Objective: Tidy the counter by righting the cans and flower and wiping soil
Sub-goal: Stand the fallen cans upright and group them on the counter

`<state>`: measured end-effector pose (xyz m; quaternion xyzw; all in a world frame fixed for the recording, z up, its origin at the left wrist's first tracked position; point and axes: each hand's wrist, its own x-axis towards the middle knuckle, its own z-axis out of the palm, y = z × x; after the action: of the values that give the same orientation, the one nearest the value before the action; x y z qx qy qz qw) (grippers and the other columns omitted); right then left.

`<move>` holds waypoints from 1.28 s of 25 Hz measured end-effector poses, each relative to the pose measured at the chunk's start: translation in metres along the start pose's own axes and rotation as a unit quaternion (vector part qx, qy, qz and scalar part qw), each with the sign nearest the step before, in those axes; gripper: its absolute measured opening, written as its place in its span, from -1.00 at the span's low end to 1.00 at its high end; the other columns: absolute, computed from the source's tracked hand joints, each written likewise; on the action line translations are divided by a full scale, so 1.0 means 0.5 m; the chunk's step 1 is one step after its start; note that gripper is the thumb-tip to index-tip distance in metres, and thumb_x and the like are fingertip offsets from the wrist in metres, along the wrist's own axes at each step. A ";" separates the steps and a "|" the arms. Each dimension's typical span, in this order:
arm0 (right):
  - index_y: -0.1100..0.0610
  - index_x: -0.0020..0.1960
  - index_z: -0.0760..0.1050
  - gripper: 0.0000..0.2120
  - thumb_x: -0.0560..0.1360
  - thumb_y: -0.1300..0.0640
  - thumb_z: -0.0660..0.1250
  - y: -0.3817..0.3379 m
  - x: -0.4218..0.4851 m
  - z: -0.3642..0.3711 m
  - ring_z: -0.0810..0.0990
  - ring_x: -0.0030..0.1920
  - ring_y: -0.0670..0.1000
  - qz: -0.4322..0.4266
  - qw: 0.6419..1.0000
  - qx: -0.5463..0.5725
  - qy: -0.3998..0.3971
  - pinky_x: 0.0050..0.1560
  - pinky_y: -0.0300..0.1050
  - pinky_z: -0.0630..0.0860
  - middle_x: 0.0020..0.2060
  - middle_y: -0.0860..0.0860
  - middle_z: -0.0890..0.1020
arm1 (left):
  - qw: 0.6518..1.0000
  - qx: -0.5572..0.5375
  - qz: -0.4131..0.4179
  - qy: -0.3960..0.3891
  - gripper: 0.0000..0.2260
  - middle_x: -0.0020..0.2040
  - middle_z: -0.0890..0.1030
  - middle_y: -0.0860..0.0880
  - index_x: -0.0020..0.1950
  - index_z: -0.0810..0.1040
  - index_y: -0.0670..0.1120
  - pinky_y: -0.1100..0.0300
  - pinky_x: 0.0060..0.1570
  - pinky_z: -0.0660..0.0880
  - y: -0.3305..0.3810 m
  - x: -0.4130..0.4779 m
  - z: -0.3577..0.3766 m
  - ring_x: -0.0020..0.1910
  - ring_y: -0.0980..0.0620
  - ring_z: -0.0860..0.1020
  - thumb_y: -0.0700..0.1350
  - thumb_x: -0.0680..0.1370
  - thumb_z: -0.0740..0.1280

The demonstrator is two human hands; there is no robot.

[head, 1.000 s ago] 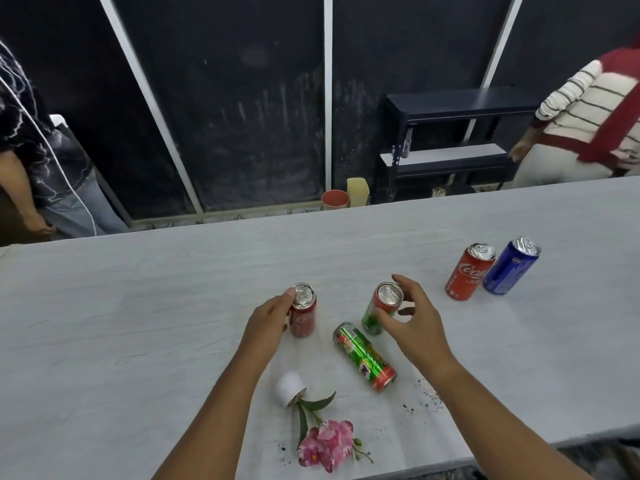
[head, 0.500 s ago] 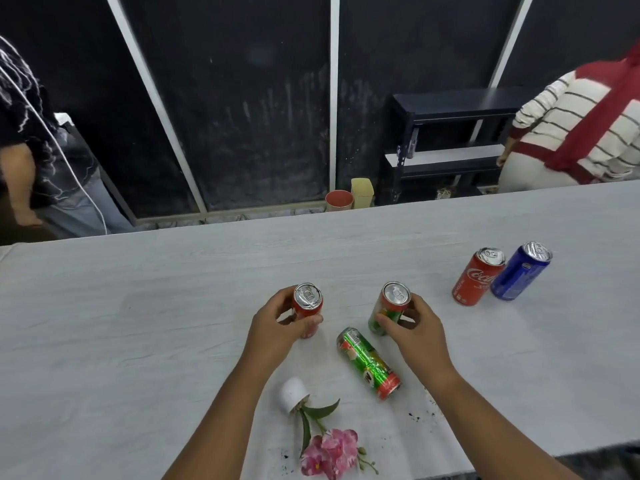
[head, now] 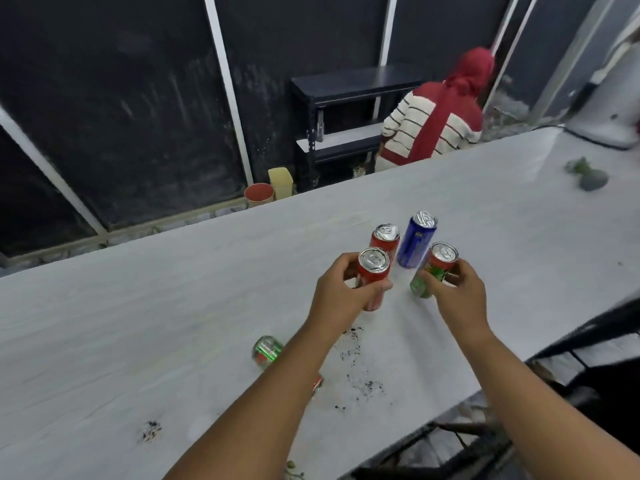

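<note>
My left hand (head: pixel 341 292) grips a small red can (head: pixel 373 268), upright, beside an upright red cola can (head: pixel 384 239) and a tall blue can (head: pixel 417 239). In my right hand (head: pixel 457 294) I hold a red-and-green can (head: pixel 434 268) just right of the blue one. A green-and-red can (head: pixel 266 351) lies on its side, partly hidden under my left forearm. Dark soil crumbs (head: pixel 356 368) are scattered on the white counter (head: pixel 138 306) between my arms, and a smaller soil patch (head: pixel 151 430) lies near the front left. The flower is out of view.
A grey-green object (head: pixel 588 174) lies far right on the counter. Beyond the counter stand a black shelf unit (head: pixel 332 109), a red pot (head: pixel 259 195) and a yellow bin (head: pixel 281 181). A person in a striped top (head: pixel 433 123) crouches by the shelf.
Both hands have carried their cans right, up to the cola and blue cans. The view has swung right, so the lying can sits lower left and the flower has left the frame.
</note>
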<state>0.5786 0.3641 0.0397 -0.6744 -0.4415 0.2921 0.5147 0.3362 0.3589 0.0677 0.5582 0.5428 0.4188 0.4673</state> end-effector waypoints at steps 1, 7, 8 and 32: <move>-0.02 0.31 0.61 -0.52 0.42 0.04 0.63 0.007 0.013 -0.010 0.65 0.13 -0.20 0.000 1.000 -0.008 0.001 0.04 -0.21 0.57 0.13 -0.17 0.70 | 1.000 0.002 -0.011 -0.012 -0.40 0.11 0.66 0.37 0.31 0.57 0.25 0.59 -0.17 0.48 -0.002 0.013 0.032 0.10 0.56 0.54 0.19 0.33 0.70; -0.22 0.20 0.58 -0.57 0.40 0.00 0.64 0.045 0.044 -0.027 0.63 0.08 -0.36 0.008 0.999 -0.029 -0.023 -0.01 -0.33 0.53 0.08 -0.30 0.69 | 0.999 0.023 -0.020 -0.034 -0.45 0.08 0.60 0.42 0.20 0.51 0.38 0.66 -0.14 0.43 -0.018 0.047 0.134 0.07 0.63 0.51 0.20 0.33 0.70; -0.29 0.16 0.57 -0.57 0.40 0.00 0.64 0.048 0.045 -0.027 0.62 0.10 -0.37 0.007 0.999 -0.029 -0.028 -0.01 -0.36 0.53 0.08 -0.33 0.69 | 0.999 0.029 -0.021 -0.029 -0.45 0.07 0.60 0.43 0.20 0.50 0.40 0.67 -0.13 0.41 -0.020 0.049 0.137 0.09 0.64 0.50 0.23 0.32 0.69; -0.27 0.22 0.57 -0.72 0.54 -0.14 0.52 0.018 -0.290 0.075 0.59 0.17 -0.30 -0.004 0.990 -0.059 -0.128 0.15 -0.18 0.55 0.14 -0.27 0.66 | 0.992 0.089 -0.024 0.092 -0.62 0.28 0.64 0.31 0.31 0.59 0.20 0.37 0.21 0.42 -0.109 -0.131 -0.216 0.32 0.37 0.53 0.10 0.54 0.60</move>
<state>0.4858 0.2499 0.0113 -0.6584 -0.5233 0.3476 0.4146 0.2155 0.2996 0.0400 0.5438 0.6316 0.4068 0.3739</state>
